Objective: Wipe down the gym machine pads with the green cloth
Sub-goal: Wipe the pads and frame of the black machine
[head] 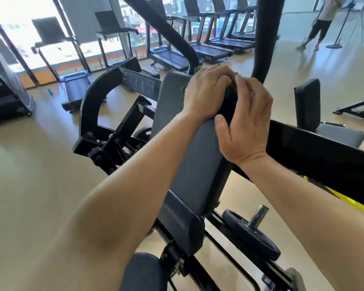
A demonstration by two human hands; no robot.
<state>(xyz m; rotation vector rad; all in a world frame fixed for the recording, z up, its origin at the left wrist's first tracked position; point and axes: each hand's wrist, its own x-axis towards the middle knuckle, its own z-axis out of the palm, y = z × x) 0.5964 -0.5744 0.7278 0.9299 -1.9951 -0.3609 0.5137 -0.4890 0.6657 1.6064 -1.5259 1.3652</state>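
A long grey back pad [200, 164] of the gym machine runs up the middle of the view. My left hand [206, 91] lies near the pad's top end, pressed down on the green cloth [232, 88]; only small green bits show around its fingers. Just to the right, my right hand [244, 122] rests against the pad's right edge. Its fingers are stretched out, the tips touch the cloth and the thumb lies on the pad. A shorter grey pad [181, 223] and a rounded pad [143, 271] sit lower on the same frame.
The machine's black frame [315, 150] crosses on the right, and a weight plate on a peg [250, 234] sits below it. Two black uprights [265, 38] rise behind the pad. Treadmills [168, 57] line the windows. Another grey seat [307, 103] stands right; a person [322, 24] walks far back.
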